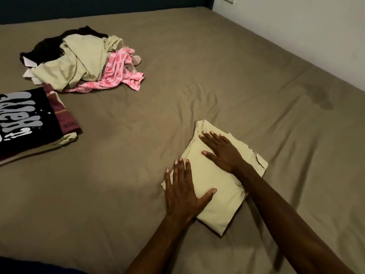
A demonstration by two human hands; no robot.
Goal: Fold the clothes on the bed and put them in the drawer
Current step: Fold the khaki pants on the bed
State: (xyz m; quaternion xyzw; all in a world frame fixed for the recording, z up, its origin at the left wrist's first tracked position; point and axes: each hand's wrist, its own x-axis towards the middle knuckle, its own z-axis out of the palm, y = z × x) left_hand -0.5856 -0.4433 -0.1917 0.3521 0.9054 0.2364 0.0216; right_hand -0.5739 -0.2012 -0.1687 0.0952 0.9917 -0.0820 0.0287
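Brown sheet (pixel 197 86) covers the bed; your left hand (pixel 182 191) and right hand (pixel 222 150) press flat, fingers straight, on the folded pale green garment (pixel 223 196) near its front edge. Unfolded clothes (pixel 83 60) and a folded stack (pixel 33 123) lie well apart at far left.

A bed (pixel 197 86) fills almost the whole frame, with a wall (pixel 296 26) along its upper right edge. A folded garment (pixel 221 194) lies on the bed at lower centre right. The left hand (pixel 181 192) rests flat on its lower left part, the right hand (pixel 222 150) flat on its upper part. A loose heap of clothes (pixel 83 60) sits at upper left. Just below it, at the left edge, lies a stack of folded clothes (pixel 31 123), well apart from the folded garment.
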